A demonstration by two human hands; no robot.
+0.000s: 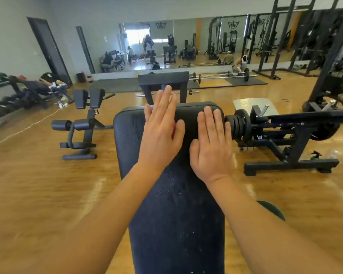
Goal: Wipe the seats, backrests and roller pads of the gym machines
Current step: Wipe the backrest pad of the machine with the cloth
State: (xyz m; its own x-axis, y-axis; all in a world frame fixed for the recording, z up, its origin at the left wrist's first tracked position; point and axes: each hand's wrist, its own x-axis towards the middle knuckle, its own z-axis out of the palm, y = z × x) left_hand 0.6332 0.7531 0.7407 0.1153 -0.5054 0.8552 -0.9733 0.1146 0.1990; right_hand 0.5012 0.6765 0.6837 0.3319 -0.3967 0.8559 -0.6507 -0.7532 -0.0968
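Gym flooring (48,194) flanks the bench (176,224), stretching lengthwise away beneath left hand (159,133) and right hand (211,149), both spread flat, empty.

Glossy wooden floor (38,184), long wall mirror (186,42), dark door (48,48)

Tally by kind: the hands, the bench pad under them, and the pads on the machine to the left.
hands: 2, left hand and right hand
bench pad: 1
upper pads: 2
rollers: 2
total: 7
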